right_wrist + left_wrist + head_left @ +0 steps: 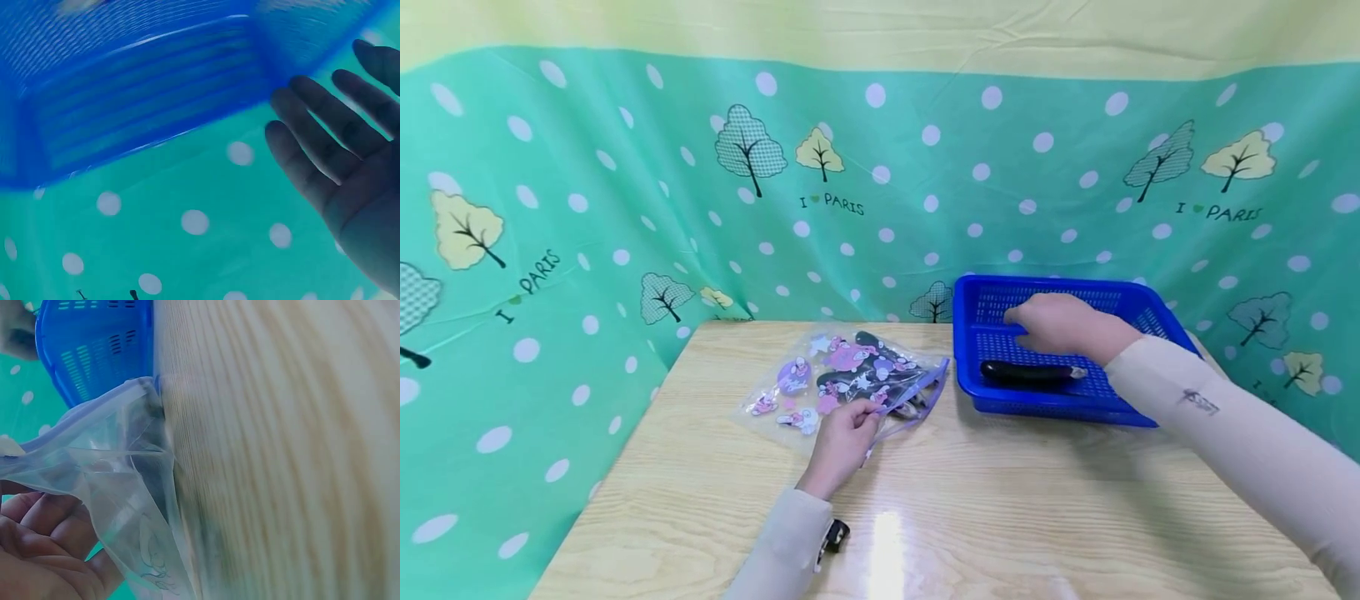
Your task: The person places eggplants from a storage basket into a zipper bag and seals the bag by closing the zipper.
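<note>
My left hand (844, 442) pinches the purple-edged opening of a clear zip bag (801, 392) printed with pink and purple cartoon figures. Inside the bag lie dark eggplants (872, 375), partly hidden by the prints. In the left wrist view, the bag's zip edge (94, 415) is raised off the table. My right hand (1056, 323) is above the blue basket (1037, 404), its fingers extended and holding nothing in the right wrist view. One dark eggplant (1030, 372) lies along the basket's near side.
The basket stands at the back right of the wooden table (715, 508), close to a green dotted curtain (850, 200). The bag lies to the basket's left, its opening toward it. A black band (833, 536) is at the left wrist.
</note>
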A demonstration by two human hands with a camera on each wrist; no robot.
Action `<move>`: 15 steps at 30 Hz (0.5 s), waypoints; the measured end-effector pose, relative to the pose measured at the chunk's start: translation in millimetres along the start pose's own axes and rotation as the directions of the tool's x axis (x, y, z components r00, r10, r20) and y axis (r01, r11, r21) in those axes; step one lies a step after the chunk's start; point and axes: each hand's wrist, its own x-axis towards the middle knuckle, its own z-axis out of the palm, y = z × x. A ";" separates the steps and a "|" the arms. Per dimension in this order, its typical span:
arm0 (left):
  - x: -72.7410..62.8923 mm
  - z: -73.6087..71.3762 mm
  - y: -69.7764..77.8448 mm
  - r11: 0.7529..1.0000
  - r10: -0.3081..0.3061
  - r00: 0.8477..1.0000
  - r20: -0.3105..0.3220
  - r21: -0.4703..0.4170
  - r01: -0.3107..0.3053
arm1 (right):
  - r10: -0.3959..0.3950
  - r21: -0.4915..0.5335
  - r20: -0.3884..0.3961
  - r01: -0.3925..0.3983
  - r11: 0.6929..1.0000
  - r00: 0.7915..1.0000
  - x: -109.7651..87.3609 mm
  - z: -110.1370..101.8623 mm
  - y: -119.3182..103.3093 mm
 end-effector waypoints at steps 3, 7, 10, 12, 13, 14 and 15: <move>-0.6 -1.0 -2.2 0.999 -0.020 1.000 0.003 -0.025 0.020 | -0.014 -0.066 0.078 0.019 0.998 0.997 12.0 13.9 9.9; -1.0 -0.2 -3.5 0.999 -0.017 1.000 0.018 -0.040 0.018 | 0.023 -0.040 0.216 -0.014 0.999 0.976 18.1 32.1 19.4; -0.9 1.1 -3.9 1.000 0.000 1.000 0.022 -0.024 0.000 | 0.046 -0.034 0.269 -0.038 0.999 0.962 17.1 43.1 25.0; -0.6 1.5 -3.9 1.000 0.001 1.000 0.023 -0.021 -0.001 | 0.052 -0.044 0.282 -0.041 0.998 0.958 15.5 47.9 28.3; -0.6 1.4 -3.9 1.000 0.000 1.000 0.022 -0.021 0.000 | 0.058 -0.054 0.286 -0.044 0.998 0.956 15.2 50.3 30.1; -0.6 1.1 -3.8 1.000 -0.005 1.000 0.023 -0.024 0.005 | 0.068 -0.054 0.291 -0.055 0.997 0.954 15.1 52.5 31.6; -0.5 0.7 -4.0 1.000 -0.009 1.000 0.023 -0.026 0.009 | 0.074 -0.057 0.295 -0.060 0.997 0.953 15.3 54.7 33.6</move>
